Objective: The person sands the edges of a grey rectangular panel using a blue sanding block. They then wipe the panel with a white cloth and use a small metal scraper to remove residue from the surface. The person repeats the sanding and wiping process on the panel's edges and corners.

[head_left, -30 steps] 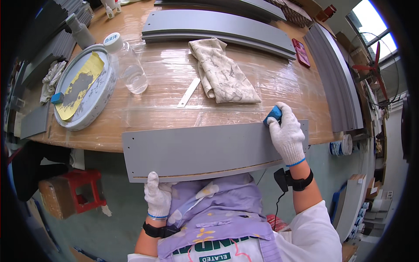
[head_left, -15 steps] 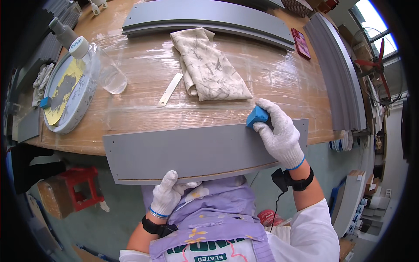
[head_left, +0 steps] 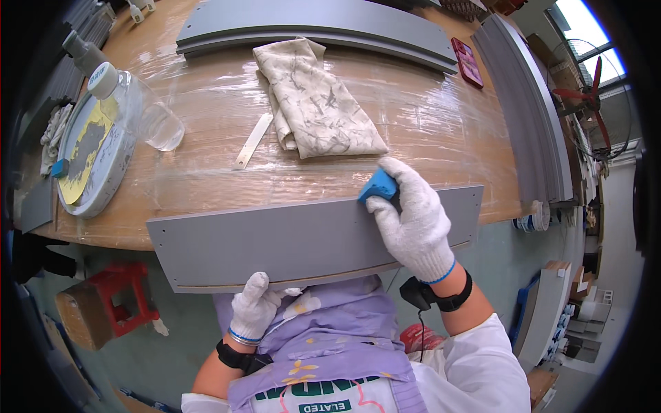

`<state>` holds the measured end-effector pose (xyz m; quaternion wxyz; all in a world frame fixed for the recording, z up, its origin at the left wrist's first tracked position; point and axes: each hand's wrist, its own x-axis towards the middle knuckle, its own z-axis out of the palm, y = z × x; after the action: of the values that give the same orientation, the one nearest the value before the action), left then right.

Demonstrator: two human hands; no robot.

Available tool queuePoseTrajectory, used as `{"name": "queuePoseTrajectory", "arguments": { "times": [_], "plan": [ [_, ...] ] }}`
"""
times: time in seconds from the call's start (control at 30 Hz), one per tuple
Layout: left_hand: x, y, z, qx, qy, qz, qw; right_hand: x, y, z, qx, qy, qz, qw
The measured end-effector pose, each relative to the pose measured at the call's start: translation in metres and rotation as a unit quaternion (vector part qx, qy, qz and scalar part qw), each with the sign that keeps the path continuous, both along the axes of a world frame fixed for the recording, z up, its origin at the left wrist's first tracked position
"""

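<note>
A long grey board (head_left: 303, 237) lies across the table's near edge and my lap, with small holes by its ends and a brownish strip along its near edge. My right hand (head_left: 414, 224), in a white knit glove, pinches a blue sponge block (head_left: 379, 186) at the board's far edge, right of its middle. In a matching glove, my left hand (head_left: 255, 308) grips the board's near edge, thumb on top and the other fingers mostly hidden below. Beyond the board lie a folded, grey-stained cloth (head_left: 320, 103) and a thin pale strip (head_left: 253, 141).
At the left stand a clear bottle (head_left: 162, 127) and a round white tray (head_left: 113, 182) with yellow paper and another blue block (head_left: 60, 168). Stacked grey boards (head_left: 317, 31) lie at the back, near a red phone (head_left: 467, 63). A red stool (head_left: 127, 299) stands below left.
My right hand and the blue sponge block have slid left along the board's far edge. My left hand keeps its hold, and the whole view has shifted slightly.
</note>
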<state>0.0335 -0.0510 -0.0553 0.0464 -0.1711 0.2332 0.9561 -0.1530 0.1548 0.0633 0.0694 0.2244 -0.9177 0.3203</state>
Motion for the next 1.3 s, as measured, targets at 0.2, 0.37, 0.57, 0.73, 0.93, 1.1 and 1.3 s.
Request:
{"name": "queuePoseTrajectory", "arguments": {
  "times": [0.2, 0.37, 0.57, 0.73, 0.93, 1.1, 1.3],
  "plan": [
    [-0.001, 0.004, 0.005, -0.022, -0.015, 0.042, 0.999, 0.001, 0.007, 0.009, 0.069, 0.068, 0.038, 0.995],
    [-0.002, 0.007, 0.005, -0.058, -0.022, 0.048, 0.997, -0.026, 0.111, 0.004, 0.147, 0.088, -0.190, 0.967],
    [-0.008, 0.014, 0.011, -0.080, -0.021, 0.066, 0.994, 0.001, 0.030, 0.004, 0.025, 0.034, -0.055, 0.998],
    [-0.003, 0.016, 0.011, -0.107, -0.065, 0.100, 0.987, -0.024, 0.078, 0.004, 0.092, 0.070, -0.106, 0.988],
    [-0.002, 0.013, 0.001, -0.081, -0.030, 0.092, 0.992, -0.017, 0.075, 0.002, 0.041, 0.111, -0.113, 0.987],
    [-0.009, 0.023, 0.015, -0.072, -0.056, 0.121, 0.988, -0.005, 0.034, -0.004, -0.027, 0.100, 0.025, 0.994],
    [-0.008, 0.024, 0.016, -0.120, -0.040, 0.103, 0.987, -0.043, 0.161, 0.001, 0.106, 0.117, -0.216, 0.963]
  ]
}}
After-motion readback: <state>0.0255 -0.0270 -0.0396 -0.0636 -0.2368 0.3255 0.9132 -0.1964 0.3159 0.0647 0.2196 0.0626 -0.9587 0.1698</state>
